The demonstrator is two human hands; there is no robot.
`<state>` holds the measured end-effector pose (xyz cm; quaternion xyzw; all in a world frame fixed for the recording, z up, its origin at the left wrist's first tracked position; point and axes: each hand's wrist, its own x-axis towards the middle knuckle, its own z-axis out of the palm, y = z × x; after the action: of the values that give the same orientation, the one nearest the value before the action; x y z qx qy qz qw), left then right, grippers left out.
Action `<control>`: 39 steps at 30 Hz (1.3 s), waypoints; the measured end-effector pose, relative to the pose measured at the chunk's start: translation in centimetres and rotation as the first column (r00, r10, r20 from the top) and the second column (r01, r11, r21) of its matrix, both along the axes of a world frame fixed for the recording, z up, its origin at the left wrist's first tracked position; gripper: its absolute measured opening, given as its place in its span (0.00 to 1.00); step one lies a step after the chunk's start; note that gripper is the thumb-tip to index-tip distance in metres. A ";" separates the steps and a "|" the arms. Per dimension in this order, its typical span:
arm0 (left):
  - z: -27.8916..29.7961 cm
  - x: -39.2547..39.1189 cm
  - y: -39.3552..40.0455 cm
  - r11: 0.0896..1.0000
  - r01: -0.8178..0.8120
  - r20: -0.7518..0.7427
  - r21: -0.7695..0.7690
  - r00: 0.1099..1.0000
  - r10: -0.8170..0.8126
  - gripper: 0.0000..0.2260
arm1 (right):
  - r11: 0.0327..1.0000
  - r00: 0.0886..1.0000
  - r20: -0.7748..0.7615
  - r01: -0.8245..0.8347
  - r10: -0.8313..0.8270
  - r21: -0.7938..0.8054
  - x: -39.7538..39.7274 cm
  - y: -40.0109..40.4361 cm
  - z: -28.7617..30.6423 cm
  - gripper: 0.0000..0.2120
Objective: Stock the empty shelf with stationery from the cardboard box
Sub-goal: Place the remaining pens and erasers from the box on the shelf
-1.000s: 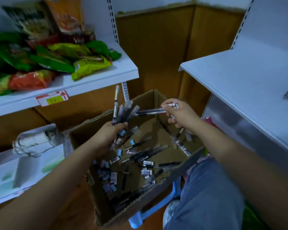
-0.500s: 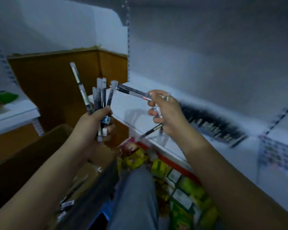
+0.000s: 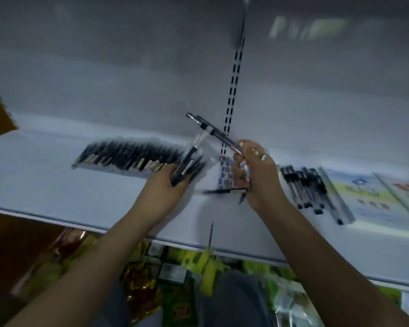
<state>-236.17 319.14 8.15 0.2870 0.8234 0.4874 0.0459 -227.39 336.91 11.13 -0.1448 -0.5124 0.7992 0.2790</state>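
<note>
Since half a second ago our view has swung onto the white shelf [image 3: 57, 185]; the cardboard box has gone from sight. Our left hand [image 3: 165, 185] has dropped from upright to just above the shelf, fingers curled round a bundle of pens [image 3: 189, 164] fanning toward 1 o'clock, beside the long row of pens [image 3: 128, 154] at its 10 o'clock. Our right hand [image 3: 257, 173] grips a few pens [image 3: 213, 131] pointing to 10 o'clock, more poking out below. A smaller pen group [image 3: 305, 185] lies at its 3 o'clock. Motion blur smears the row; the packets [image 3: 175, 274] underneath are hard to make out.
</note>
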 end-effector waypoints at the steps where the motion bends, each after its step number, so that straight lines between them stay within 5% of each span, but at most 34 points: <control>1: -0.8 -0.2 0.2 0.998 -0.012 -0.074 -0.058 0.997 0.007 0.03 | 0.998 0.999 0.015 0.035 -0.036 0.045 0.1 -0.2 -0.5 0.05; 4: -2.2 -0.7 -0.4 0.971 -0.121 -0.244 -0.204 0.967 0.070 0.03 | 0.948 0.987 0.022 0.146 -0.159 0.283 -0.8 -1.6 -1.2 0.03; 8: -2.0 -1.7 -2.2 0.920 -0.287 -0.447 -0.266 0.882 0.146 0.07 | 0.635 0.920 0.019 0.255 -0.392 0.729 -2.7 -3.7 -1.8 0.04; 15: -4.0 -4.4 -4.1 0.844 -0.352 -0.578 -0.405 0.814 0.062 0.23 | 0.228 0.869 0.092 0.024 -0.486 0.973 -2.9 -4.5 -3.9 0.12; 20: -4.4 -4.6 -4.3 0.860 -0.327 -0.558 -0.391 0.828 0.061 0.29 | 0.016 0.872 0.210 -0.226 -0.442 0.974 -1.7 -4.5 -5.9 0.16; 29: -3.8 -4.3 -4.9 0.873 -0.136 -0.479 -0.469 0.870 -0.121 0.51 | 0.126 0.955 0.141 -0.112 -0.260 0.986 -2.3 -1.3 -5.7 0.08; 31: -3.5 -3.9 -4.3 0.886 -0.098 -0.443 -0.454 0.887 -0.129 0.47 | 0.114 0.958 0.201 -0.180 -0.205 0.977 -2.2 -0.5 -5.6 0.09; 35: -3.5 -4.4 -3.8 0.978 -0.094 -0.313 -0.185 0.949 0.032 0.21 | 0.164 0.949 0.272 -0.247 -0.157 0.955 -2.0 0.3 -4.8 0.14; 39: -3.6 -4.9 -4.2 0.990 -0.111 -0.310 -0.084 0.947 0.080 0.19 | 0.239 0.967 0.203 -0.163 -0.153 0.957 -1.1 0.6 -3.1 0.13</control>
<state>-241.06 314.91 4.50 0.3159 0.8569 0.3969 -0.0915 -228.51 337.54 8.03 -0.0412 -0.9270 0.2870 0.2379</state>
